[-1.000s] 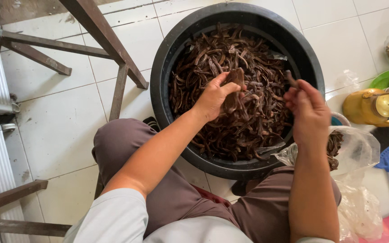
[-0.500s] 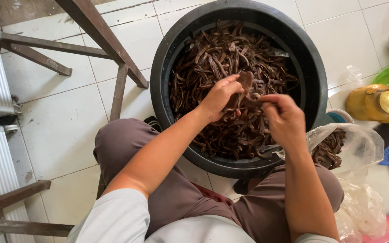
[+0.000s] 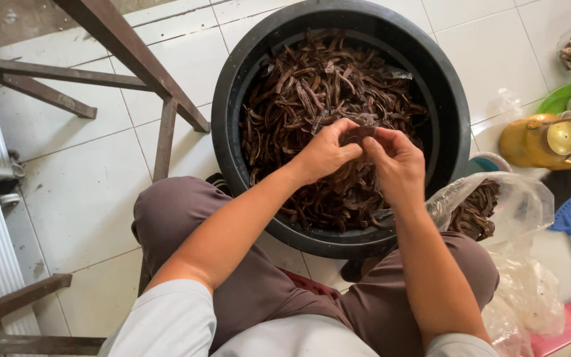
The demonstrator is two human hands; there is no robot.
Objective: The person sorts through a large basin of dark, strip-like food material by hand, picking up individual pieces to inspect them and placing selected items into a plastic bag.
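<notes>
Right hand (image 3: pixel 396 158) now meeting left hand (image 3: pixel 325 153), pod (image 3: pixel 358 134) half hidden.

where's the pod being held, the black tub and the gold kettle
pod (image 3: pixel 359 135), head view, dark middle between both hands
black tub (image 3: pixel 454 119), head view, right rim
gold kettle (image 3: pixel 530 144), head view, rounded body

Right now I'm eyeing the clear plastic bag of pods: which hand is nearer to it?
Right. The right hand is just up and left of the plastic bag; the left hand lies farther left. Both hold one dark pod.
</notes>
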